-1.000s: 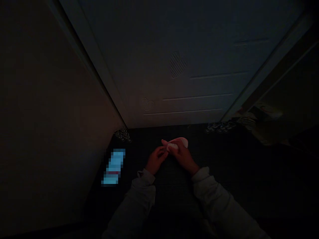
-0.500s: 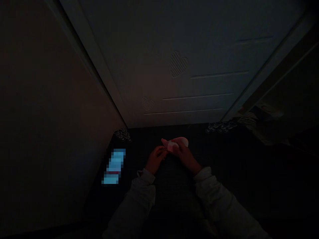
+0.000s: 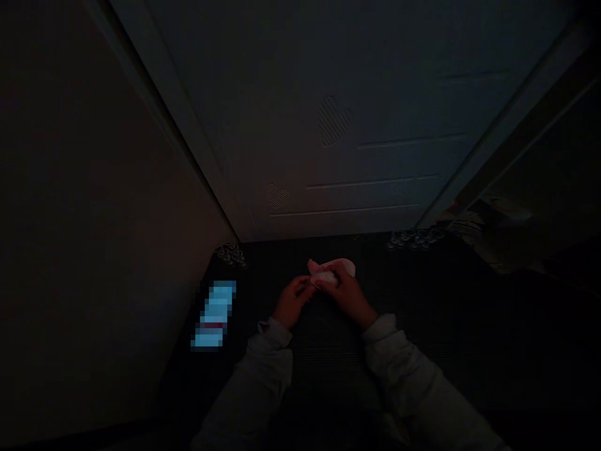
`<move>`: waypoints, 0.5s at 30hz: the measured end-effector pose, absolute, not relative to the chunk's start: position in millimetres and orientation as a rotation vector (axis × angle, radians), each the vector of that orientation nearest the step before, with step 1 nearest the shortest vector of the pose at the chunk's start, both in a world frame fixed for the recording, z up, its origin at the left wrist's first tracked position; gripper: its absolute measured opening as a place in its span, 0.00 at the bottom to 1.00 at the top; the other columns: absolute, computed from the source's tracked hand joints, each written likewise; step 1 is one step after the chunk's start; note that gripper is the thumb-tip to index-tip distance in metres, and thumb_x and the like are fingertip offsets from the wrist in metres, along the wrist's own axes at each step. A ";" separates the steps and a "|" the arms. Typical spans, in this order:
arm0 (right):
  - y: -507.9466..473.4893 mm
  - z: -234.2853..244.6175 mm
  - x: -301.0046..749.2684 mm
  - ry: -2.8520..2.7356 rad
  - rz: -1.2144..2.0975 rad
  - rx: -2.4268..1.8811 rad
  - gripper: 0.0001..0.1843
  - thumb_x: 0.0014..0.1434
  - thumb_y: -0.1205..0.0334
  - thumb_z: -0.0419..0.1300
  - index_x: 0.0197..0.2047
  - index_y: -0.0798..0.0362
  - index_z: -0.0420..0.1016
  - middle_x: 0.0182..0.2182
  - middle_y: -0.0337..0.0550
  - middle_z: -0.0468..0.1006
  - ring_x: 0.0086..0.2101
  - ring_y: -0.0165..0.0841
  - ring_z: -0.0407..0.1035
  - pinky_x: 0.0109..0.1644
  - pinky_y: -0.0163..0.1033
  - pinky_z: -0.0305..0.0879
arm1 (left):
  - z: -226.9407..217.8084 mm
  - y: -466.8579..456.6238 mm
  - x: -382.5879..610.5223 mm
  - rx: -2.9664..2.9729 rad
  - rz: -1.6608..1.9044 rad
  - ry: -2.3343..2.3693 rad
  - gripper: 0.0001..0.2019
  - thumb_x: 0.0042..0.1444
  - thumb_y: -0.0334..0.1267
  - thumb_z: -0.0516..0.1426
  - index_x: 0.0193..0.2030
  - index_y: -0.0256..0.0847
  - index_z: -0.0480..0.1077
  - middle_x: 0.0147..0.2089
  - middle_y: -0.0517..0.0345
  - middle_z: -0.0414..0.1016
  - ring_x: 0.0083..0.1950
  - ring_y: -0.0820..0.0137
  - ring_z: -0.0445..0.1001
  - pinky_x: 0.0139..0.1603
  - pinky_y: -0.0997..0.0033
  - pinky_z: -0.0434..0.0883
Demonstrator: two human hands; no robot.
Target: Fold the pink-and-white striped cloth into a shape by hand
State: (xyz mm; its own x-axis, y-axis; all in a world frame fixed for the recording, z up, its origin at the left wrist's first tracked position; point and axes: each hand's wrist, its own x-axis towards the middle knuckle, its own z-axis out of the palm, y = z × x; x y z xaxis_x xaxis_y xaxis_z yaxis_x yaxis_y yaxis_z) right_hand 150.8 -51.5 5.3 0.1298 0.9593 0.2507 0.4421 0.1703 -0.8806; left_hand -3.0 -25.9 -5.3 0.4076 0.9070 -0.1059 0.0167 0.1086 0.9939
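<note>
In dim light, a pale pinkish object [image 3: 345, 266] with a rounded right end and a narrower left tip is above the dark tabletop. I cannot make out its kind. My right hand [image 3: 350, 294] is closed round its near side, thumb and fingers on a paler part. My left hand [image 3: 295, 300] has its fingers bent together at the object's left end, touching or very close to it. What those fingertips hold, if anything, is too dark to see.
A lit phone [image 3: 215, 313] with a blurred screen lies on the dark table [image 3: 319, 357] to the left. Clusters of metal rings [image 3: 230, 254] sit at the left back and right back [image 3: 413, 239]. Behind stands a panel with embossed hearts [image 3: 333, 122].
The paler part of the object has shifted or tilted slightly between my hands. My right hand has moved a little to the left. The reddish glow on the hands is dimmer.
</note>
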 end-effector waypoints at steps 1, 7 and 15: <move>-51.5 5.4 150.0 -1.474 0.653 -1.432 0.16 0.50 0.53 0.57 0.40 0.52 0.66 0.39 0.44 0.68 0.40 0.35 0.64 0.43 0.41 0.61 | -4.1 -26.3 -2.6 1.298 0.819 0.944 0.16 0.48 0.43 0.56 0.42 0.37 0.64 0.34 0.55 0.72 0.30 0.75 0.66 0.31 0.74 0.63; -51.6 8.3 148.2 -1.547 0.586 -1.417 0.14 0.55 0.57 0.52 0.43 0.53 0.66 0.41 0.47 0.68 0.40 0.36 0.63 0.45 0.43 0.60 | 4.7 -30.4 -0.4 1.321 0.812 0.945 0.13 0.47 0.42 0.56 0.38 0.37 0.65 0.32 0.56 0.71 0.31 0.74 0.67 0.31 0.74 0.62; -51.4 8.3 152.1 -1.589 0.626 -1.351 0.14 0.57 0.60 0.48 0.45 0.53 0.65 0.41 0.46 0.69 0.43 0.36 0.63 0.47 0.43 0.58 | 1.3 -29.3 -1.1 1.268 0.841 0.972 0.14 0.47 0.44 0.57 0.37 0.37 0.64 0.31 0.56 0.71 0.29 0.75 0.67 0.30 0.74 0.63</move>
State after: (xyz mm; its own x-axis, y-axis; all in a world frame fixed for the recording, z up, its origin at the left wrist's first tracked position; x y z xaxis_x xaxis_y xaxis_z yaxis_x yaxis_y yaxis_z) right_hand 152.1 -51.4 8.3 0.0342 0.9469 0.3196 0.4746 0.2660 -0.8390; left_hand -1.1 -29.3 1.3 0.3753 0.9190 -0.1205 0.0135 0.1245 0.9921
